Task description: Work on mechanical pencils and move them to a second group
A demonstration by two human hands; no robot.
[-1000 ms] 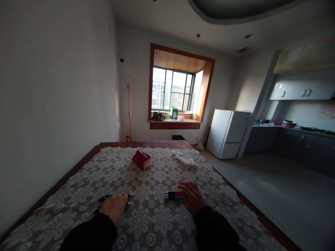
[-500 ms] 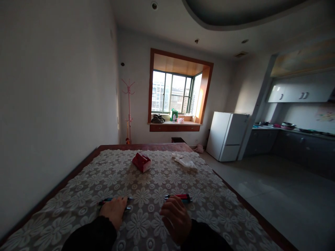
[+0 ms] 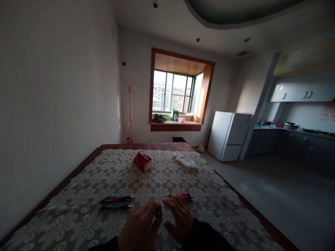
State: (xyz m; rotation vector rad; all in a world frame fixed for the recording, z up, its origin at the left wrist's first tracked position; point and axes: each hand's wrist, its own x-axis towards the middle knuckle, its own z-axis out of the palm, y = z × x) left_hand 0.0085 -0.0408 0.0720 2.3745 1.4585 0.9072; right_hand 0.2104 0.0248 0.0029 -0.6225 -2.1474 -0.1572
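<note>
While the tabletop (image 3: 78, 223) lies open between the pens and its far edge, both hands are met at the near edge. Since earlier, the left hand (image 3: 141, 226) has been drawn off the left pens (image 3: 117, 202) toward the right hand (image 3: 179, 218), whose fingers partly hide the right pens (image 3: 186, 197). Nothing is seen gripped; the palms are hidden.

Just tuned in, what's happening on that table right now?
A person sits at a table covered by a floral lace tablecloth. Both hands are close together near its front edge: the left hand is empty, and the right hand rests beside a bundle of red and blue pens. Two more red and blue pens lie untouched on the left. A red tissue pack sits farther back.
</note>
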